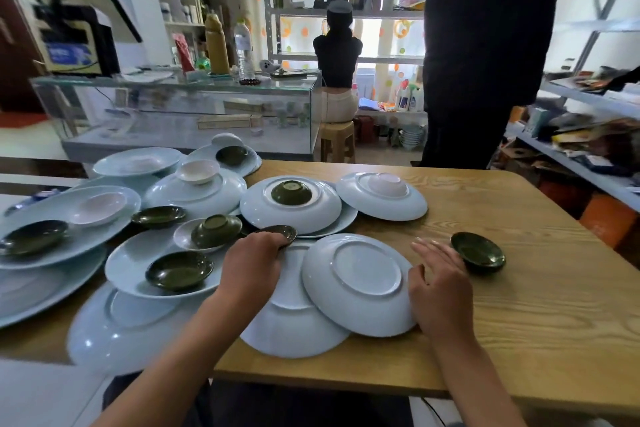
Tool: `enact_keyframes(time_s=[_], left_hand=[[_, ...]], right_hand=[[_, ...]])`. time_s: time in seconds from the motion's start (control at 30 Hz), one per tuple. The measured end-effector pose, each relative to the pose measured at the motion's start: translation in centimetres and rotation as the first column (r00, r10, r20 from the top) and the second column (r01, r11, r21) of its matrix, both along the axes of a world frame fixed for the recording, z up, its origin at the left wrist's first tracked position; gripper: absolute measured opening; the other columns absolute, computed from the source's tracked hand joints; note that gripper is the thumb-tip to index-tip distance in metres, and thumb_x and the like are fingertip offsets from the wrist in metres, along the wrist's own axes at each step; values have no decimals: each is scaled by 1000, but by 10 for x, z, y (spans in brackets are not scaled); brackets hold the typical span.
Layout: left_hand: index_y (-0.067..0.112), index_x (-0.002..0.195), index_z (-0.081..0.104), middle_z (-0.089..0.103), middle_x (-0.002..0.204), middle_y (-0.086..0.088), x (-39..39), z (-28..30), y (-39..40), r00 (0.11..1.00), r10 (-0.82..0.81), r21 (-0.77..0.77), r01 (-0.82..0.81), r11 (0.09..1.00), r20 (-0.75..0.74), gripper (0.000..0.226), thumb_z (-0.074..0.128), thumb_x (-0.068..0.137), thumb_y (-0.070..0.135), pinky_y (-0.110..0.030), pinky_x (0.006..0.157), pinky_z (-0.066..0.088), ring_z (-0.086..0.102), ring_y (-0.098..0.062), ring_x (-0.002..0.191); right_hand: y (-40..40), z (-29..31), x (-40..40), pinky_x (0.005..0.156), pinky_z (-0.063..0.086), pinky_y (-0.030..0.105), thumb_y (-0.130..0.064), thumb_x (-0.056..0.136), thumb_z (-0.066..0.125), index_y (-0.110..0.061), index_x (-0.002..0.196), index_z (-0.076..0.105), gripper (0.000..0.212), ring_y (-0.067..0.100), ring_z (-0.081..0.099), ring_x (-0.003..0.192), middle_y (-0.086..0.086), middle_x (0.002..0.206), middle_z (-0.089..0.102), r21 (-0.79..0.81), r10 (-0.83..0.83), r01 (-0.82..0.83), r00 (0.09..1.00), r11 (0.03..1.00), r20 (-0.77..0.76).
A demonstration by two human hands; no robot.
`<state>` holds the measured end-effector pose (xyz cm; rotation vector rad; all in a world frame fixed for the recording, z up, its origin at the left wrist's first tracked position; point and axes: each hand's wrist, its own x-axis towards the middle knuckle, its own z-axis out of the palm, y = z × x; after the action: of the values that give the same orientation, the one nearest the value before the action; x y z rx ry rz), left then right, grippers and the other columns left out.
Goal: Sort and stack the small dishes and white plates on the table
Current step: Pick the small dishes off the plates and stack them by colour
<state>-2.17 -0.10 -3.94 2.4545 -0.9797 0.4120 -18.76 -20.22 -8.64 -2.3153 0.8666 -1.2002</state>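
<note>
Plates (356, 282), pale blue-white and glossy, lie overlapped across the wooden table (540, 305), several upside down showing foot rings. Small dishes, dark green (180, 270) or white (198, 170), sit on them. Left hand (251, 262) grips a green dish (282, 232) at its rim. Right hand (438, 282) rests spread, fingers straight, on the near upturned plate's edge, just beside a lone green dish (478, 252).

The left hand (254, 258) hides most of the small dark dish (282, 231) it grips; far-left plates (20, 291) are cropped.
</note>
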Motion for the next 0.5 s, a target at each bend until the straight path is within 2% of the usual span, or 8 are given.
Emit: enact_keyframes(time_s=[0.1, 0.17, 0.3, 0.4, 0.5], left_hand=[[20, 90, 74, 73, 85, -3, -1, 3, 1, 997, -11, -55, 15, 998, 72, 24, 63, 79, 2, -34, 63, 53, 68, -31, 79], [17, 91, 74, 73, 83, -4, -3, 6, -1, 991, -39, -102, 53, 993, 132, 24, 68, 77, -2, -35, 60, 54, 68, -31, 75], [15, 98, 75, 74, 89, -4, -17, 14, -19, 969, -138, -170, 174, 970, 205, 29, 72, 77, -4, -36, 65, 57, 70, -28, 76], [15, 100, 75, 75, 96, -2, -29, 14, -42, 950, -213, -208, 262, 942, 230, 33, 74, 74, -5, -38, 72, 57, 70, -26, 83], [14, 96, 76, 75, 96, -2, -43, 13, -65, 923, -302, -224, 355, 908, 240, 35, 77, 68, -8, -37, 73, 58, 71, -24, 85]], right_hand=[[1, 1, -1, 104, 36, 30, 4, 81, 61, -10, 115, 68, 37, 19, 52, 122, 4, 120, 66, 9, 1, -1, 1000, 1000, 21], [1, 0, 0, 103, 37, 30, 4, 81, 61, -10, 116, 68, 38, 19, 53, 121, 4, 119, 66, 2, 8, -8, 1000, 1000, 27], [1, -1, 0, 98, 43, 31, 2, 83, 61, -11, 120, 65, 39, 19, 56, 115, 5, 116, 67, -66, 28, -23, 997, 998, 68], [0, 0, 0, 94, 46, 31, -13, 90, 53, -13, 124, 63, 36, 17, 57, 108, 4, 111, 68, -121, 69, -53, 989, 991, 134], [2, 2, -1, 90, 48, 28, -28, 94, 46, -17, 128, 59, 39, 12, 58, 104, 0, 110, 69, -137, 109, -88, 982, 987, 151]])
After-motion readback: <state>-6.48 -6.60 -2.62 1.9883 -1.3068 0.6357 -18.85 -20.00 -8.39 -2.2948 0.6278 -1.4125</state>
